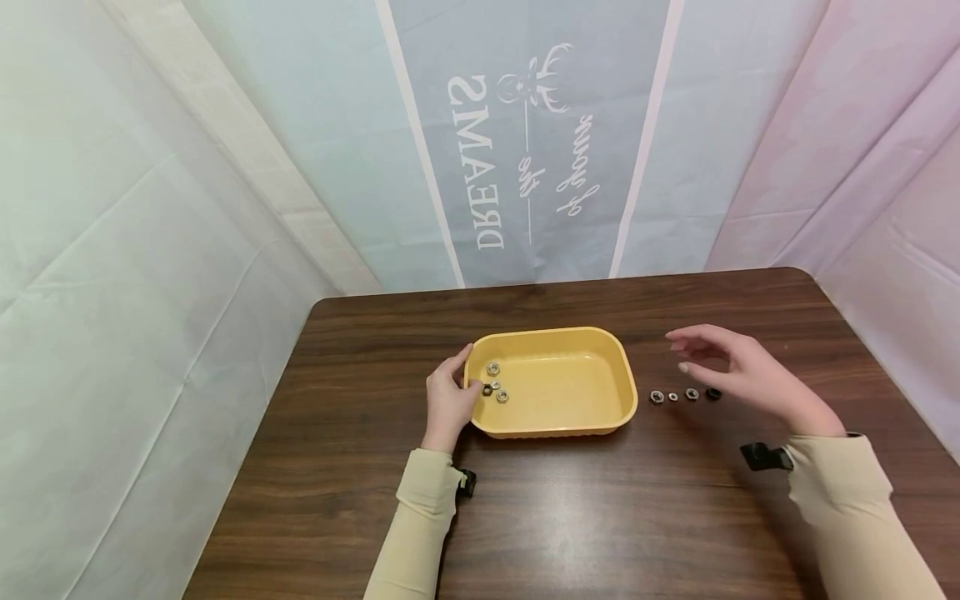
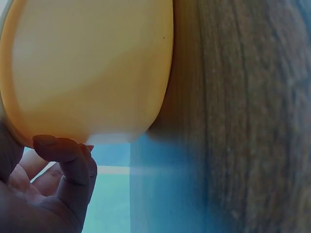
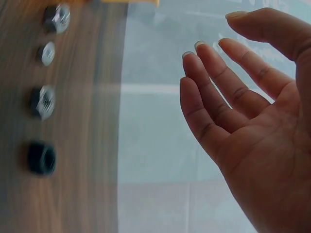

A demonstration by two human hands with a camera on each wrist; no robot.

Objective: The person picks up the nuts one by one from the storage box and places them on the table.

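Note:
A yellow tray (image 1: 562, 431) stands on the table, and my left hand (image 1: 450, 404) grips its left end, thumb over the rim and fingers outside. The left wrist view shows curled fingers (image 2: 73, 160) against the tray's wall (image 2: 92, 68). Inside the tray, near my thumb, lie several nuts: silver ones (image 1: 492, 368) and a black one (image 1: 487, 390). My right hand (image 1: 731, 362) hovers right of the tray, fingers relaxed, holding nothing. Below it a row of nuts lies on the table: a silver nut (image 3: 57, 18), a smaller one (image 3: 47, 53), another silver nut (image 3: 43, 102) and a black nut (image 3: 42, 158).
The dark wooden table (image 1: 570, 508) has a rounded far edge. Behind it hangs a pale blue cloth (image 1: 517, 167) with mirrored lettering, and light cloth walls (image 1: 150, 333) close in both sides. A black strap (image 1: 765, 457) sits at my right cuff.

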